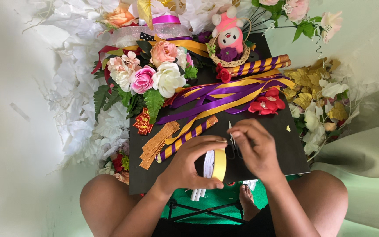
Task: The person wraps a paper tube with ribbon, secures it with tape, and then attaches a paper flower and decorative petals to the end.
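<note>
While left hand (189,164) grips tape roll (216,164), right hand (255,147) pinches its edge.

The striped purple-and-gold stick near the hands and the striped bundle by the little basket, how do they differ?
The near striped purple-and-gold stick lies alone, slanting, beside the left hand; the far striped bundle looks like two sticks side by side, lying flatter, next to the wicker basket. The purple and gold ribbons cross the near stick only. Both rest on the black board.

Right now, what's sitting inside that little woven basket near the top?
In the woven basket sits a pink and white plush toy above a purple flower. The basket's bottom is covered, so anything beneath them cannot be seen.
</note>
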